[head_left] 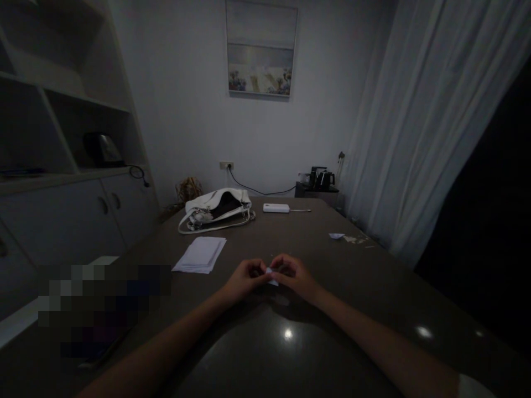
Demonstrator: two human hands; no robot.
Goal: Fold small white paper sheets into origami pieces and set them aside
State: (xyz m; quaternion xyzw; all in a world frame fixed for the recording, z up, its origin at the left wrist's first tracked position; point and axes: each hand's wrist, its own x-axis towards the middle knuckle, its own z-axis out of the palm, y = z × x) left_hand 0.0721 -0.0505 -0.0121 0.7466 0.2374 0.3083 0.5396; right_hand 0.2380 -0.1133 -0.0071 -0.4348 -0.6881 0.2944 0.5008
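Over the dark table, my left hand [248, 279] and my right hand [296, 277] meet at the fingertips. Between them they pinch a small white piece of paper [273, 281], most of it hidden behind the fingers. Both hands are closed on it, thumbs toward me. Its exact folds are too small to make out. Left of my hands lies a stack of white paper sheets [202, 253]. Farther right on the table rests a small folded paper [336, 236], with pale scraps [355, 240] beside it.
A white handbag [219, 207] with a strap lies at the table's far left. Right of it is a white power bank [276, 208] with a short cable. A blurred-out patch [103, 309] covers the near left. Curtains [418, 127] hang along the right side.
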